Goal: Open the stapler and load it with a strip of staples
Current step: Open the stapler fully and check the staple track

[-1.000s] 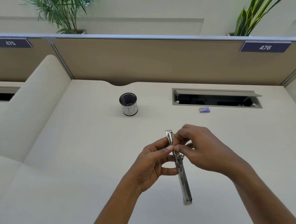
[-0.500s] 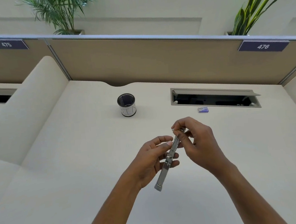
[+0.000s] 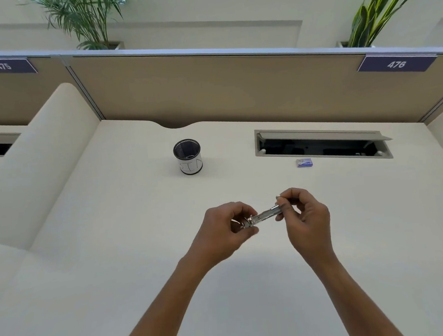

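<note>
**Stapler held between two hands above the desk**

The left hand pinches one end of the metal stapler; the right hand pinches the other. It hangs over the desk, tilted. A small staple box lies well behind.

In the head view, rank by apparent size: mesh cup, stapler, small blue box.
1. Mesh cup.
2. Stapler, partly hidden by both hands and nearer the camera, so unsure against the cup.
3. Small blue box.

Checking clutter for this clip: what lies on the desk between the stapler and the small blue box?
Nothing: in the head view, bare desk separates the stapler from the small blue box.
</note>
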A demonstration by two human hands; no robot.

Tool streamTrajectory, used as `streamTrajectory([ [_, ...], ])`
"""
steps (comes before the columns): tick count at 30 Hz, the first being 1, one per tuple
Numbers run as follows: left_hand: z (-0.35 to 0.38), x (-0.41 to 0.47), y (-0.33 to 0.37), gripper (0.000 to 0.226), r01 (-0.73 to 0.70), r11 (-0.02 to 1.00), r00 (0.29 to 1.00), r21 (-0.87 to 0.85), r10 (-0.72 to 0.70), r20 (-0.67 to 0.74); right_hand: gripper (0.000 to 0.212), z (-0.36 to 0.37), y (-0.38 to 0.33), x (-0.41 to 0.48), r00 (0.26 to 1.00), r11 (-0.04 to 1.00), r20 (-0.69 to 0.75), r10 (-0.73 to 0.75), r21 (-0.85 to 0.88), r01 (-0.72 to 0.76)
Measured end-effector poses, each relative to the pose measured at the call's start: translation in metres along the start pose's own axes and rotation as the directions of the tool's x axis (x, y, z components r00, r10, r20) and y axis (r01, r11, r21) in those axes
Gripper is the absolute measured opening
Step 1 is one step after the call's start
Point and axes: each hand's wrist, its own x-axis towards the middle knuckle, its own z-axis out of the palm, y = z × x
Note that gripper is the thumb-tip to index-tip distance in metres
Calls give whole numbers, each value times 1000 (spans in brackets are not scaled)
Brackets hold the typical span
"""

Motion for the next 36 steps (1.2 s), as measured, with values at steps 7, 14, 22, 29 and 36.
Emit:
streamTrajectory([
  [7, 9, 30, -44, 16, -148, 930, 987, 337, 159, -7, 10, 13, 46, -7, 990, 990, -44, 131, 52, -129],
  [14, 31, 45, -96, 18, -39, 942, 999, 333, 34, 22, 17, 29, 96, -8, 972, 968, -38, 230, -95, -233],
  [22, 50, 50, -136, 21, 50, 923, 994, 382, -83, 69, 15, 39, 139, -7, 970, 925, 7, 243, -304, -230],
  [29, 53, 61, -150, 21, 67, 889, 993, 452, -105, 61, 19, 37, 157, -1, 981, 882, 85, 177, -457, -119],
  [36, 55, 62, -160, 21, 82, 883, 994, 463, -109, 31, 16, 34, 160, 2, 980, 869, 115, 161, -487, -86],
])
